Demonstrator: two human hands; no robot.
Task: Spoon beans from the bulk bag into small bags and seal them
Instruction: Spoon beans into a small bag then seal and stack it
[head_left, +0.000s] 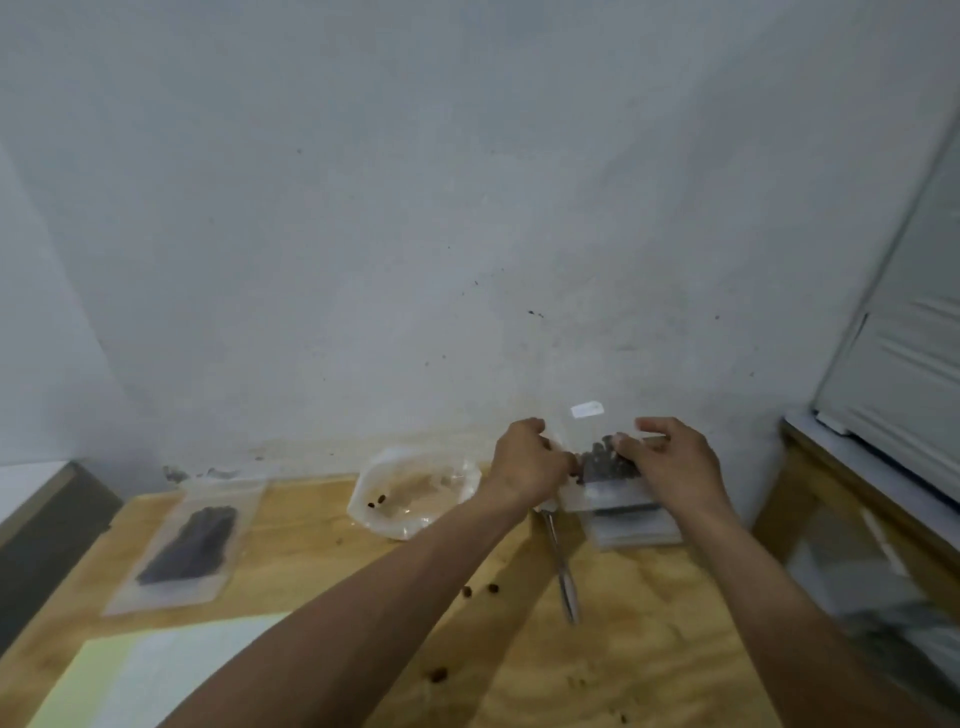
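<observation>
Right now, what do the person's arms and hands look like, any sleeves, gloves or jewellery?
Both forearms are bare as far as the frame shows, with no sleeves in sight. The left hand and the right hand wear no gloves. No watch, bracelet or ring is visible, though the picture is somewhat blurred.

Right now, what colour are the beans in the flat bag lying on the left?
Dark, nearly black, a long patch inside the clear flat bag; the head view shows it, blurred.

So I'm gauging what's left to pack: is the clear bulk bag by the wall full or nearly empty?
Nearly empty: the clear bulk bag lies slumped open, only a couple of brown beans visible inside.
</observation>
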